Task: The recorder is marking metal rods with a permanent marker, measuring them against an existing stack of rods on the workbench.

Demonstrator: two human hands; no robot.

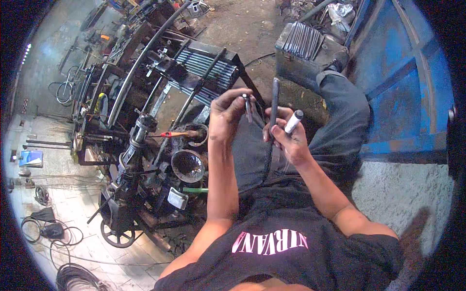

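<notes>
Over my lap, my left hand (229,107) pinches a thin metal piece (248,107) between thumb and fingers. Its bright end faces up, and its full shape is hard to make out. Close by on the right, my right hand (290,138) is closed round a dark rod (275,97) that stands nearly upright. The same hand also grips a white marker (294,121) with a black cap, tilted up to the right. Fingers cover the rod's middle, and a dark length runs down from beneath them toward my lap. The two hands are slightly apart.
Left of me stands a machine (138,136) with a metal bowl (188,166) and a red-orange handled tool (174,134). Ahead, metal rods lie on a rack (206,68); more rods rest on a box (303,41) near my foot. A blue metal panel (398,77) rises at right.
</notes>
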